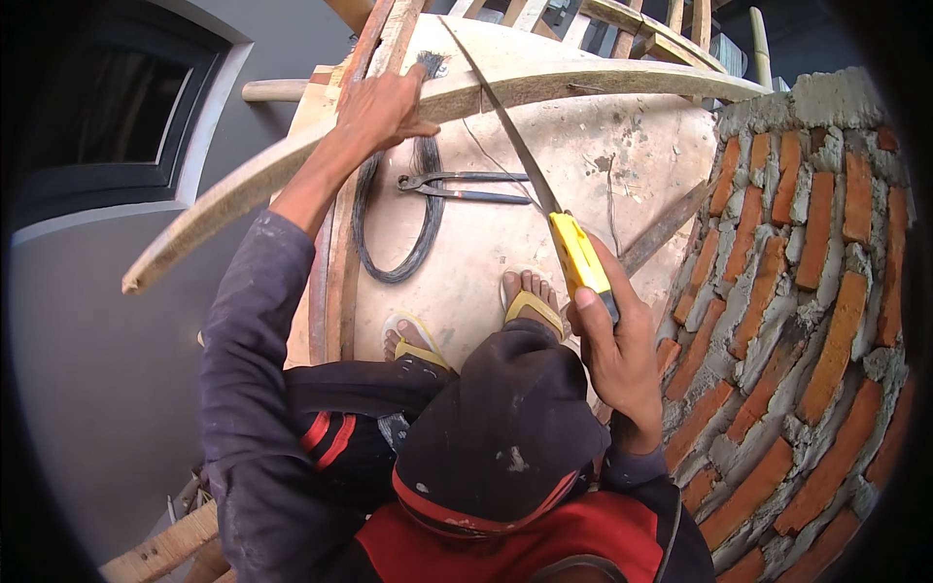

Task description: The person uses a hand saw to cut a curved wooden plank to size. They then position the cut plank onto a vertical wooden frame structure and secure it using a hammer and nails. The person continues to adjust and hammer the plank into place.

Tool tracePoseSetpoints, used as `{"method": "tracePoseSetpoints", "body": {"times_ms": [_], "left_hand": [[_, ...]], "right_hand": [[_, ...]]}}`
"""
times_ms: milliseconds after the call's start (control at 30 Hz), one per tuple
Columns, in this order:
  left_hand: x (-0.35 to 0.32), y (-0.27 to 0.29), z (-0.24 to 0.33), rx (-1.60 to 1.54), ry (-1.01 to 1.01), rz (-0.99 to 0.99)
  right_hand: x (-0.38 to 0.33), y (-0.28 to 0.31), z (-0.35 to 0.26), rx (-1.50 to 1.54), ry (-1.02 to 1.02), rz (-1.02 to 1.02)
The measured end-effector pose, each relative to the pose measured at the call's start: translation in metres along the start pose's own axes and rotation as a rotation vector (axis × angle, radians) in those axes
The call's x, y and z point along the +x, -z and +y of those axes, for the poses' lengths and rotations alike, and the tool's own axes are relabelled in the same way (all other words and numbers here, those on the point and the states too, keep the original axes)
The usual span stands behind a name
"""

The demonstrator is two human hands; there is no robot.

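A long wooden beam [544,87] lies crosswise in front of me, bowed by the lens. My left hand [379,112] grips it left of the middle, thumb along its near side. In my right hand [620,350] is a handsaw [520,151], held by its yellow and black handle. The blade points away from me and crosses the beam right of my left hand; whether its teeth touch the wood I cannot tell. Below the beam, end-cutting pincers [457,185] with dark handles lie partly over a looped bundle of dark wire [389,275].
A rough brick wall [768,291] with exposed mortar rises close on my right. On the left stand a grey wall [97,369] and a dark window [117,107]. My sandalled feet rest on a stained board [466,243]. Wooden framing [671,39] stands beyond.
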State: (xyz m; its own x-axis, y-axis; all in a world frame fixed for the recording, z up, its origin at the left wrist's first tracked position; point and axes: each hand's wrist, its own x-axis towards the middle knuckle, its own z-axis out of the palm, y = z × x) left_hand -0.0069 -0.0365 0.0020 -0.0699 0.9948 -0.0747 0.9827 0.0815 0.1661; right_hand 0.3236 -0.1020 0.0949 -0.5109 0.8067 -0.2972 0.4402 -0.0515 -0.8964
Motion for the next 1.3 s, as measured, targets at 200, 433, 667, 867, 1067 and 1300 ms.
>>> {"method": "tracePoseSetpoints", "body": {"times_ms": [200,433,667,867,1067,1300], "left_hand": [[0.013,0.008,-0.006,0.136,-0.025,0.073],[0.013,0.001,-0.004,0.111,0.035,0.001],[0.015,-0.011,-0.019,0.104,0.024,0.006],[0.016,-0.010,-0.014,0.079,0.059,-0.038],[0.018,-0.011,-0.015,-0.014,-0.012,-0.046],[0.010,-0.041,-0.016,-0.475,0.030,-0.491]], "right_hand": [[0.008,-0.006,-0.001,0.042,-0.109,-0.021],[-0.058,0.011,0.009,-0.040,-0.070,0.020],[-0.031,-0.006,-0.014,0.053,-0.134,-0.035],[-0.048,0.000,0.004,0.034,-0.068,0.009],[-0.045,0.001,0.014,0.162,-0.016,0.130],[-0.076,-0.008,0.121,-0.149,0.043,0.533]]}}
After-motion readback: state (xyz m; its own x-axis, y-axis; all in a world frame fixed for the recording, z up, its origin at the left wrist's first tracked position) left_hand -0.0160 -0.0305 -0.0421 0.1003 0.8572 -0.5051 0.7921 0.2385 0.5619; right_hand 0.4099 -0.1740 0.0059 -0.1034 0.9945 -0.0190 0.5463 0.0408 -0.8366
